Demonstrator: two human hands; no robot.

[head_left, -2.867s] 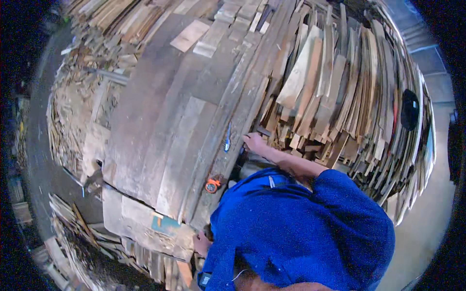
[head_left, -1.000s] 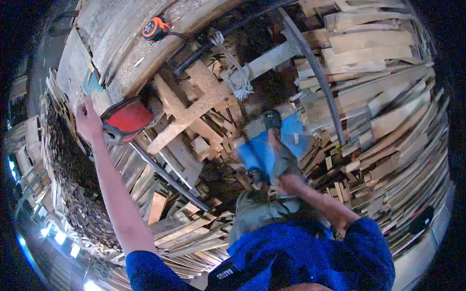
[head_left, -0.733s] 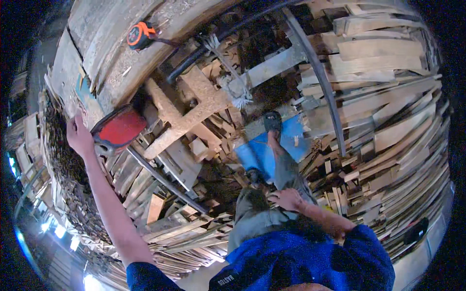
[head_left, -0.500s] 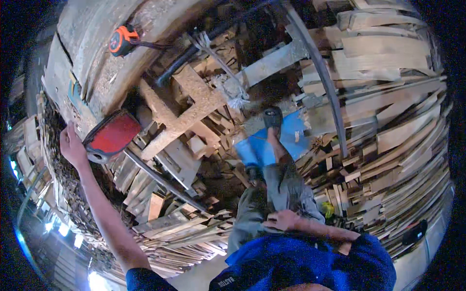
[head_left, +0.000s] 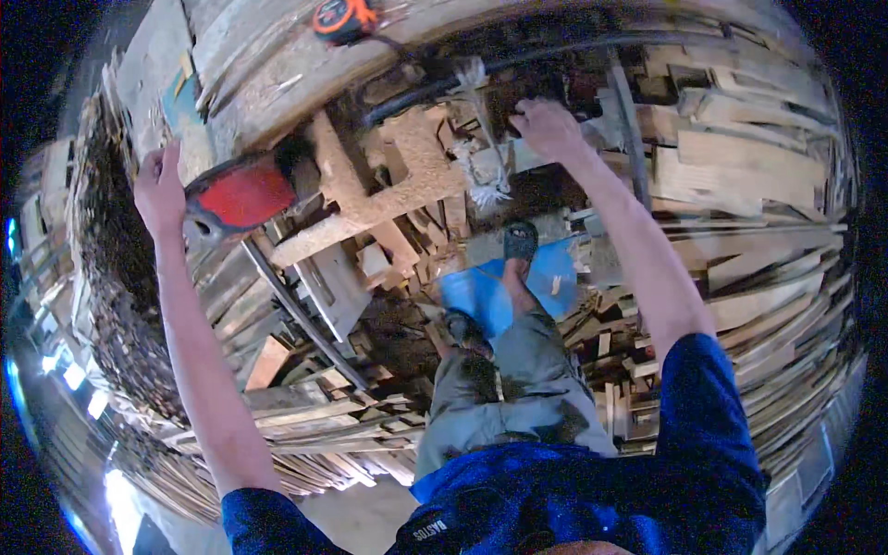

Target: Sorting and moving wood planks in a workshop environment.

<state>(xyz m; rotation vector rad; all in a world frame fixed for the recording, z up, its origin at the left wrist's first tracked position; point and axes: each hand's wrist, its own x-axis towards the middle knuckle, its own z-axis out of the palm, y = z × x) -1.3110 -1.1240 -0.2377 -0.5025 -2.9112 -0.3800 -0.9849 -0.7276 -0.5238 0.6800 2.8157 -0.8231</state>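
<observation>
My left hand (head_left: 161,192) is raised at the left, beside a red panel with a dark rim (head_left: 242,196) and near the edge of the worn bench (head_left: 268,97). Its fingers are apart and nothing shows in them; whether it touches the bench is unclear. My right hand (head_left: 549,129) reaches out over the dark gap below the bench, its fingers loosely bent and apart with no object visible. Just left of it hangs a frayed pale cord (head_left: 486,176). An orange and black tape measure (head_left: 344,20) lies on the bench top.
A sawdust-covered wooden frame (head_left: 393,199) stands below the bench. Stacked wood strips (head_left: 749,250) fill the right side, and a heap of offcuts (head_left: 120,277) rises at the left. A blue sheet (head_left: 499,291) lies under my feet.
My right hand has left my lap and stretched forward toward the bench. My left hand stays beside the red panel. The view has shifted, so the tape measure sits nearer the top edge.
</observation>
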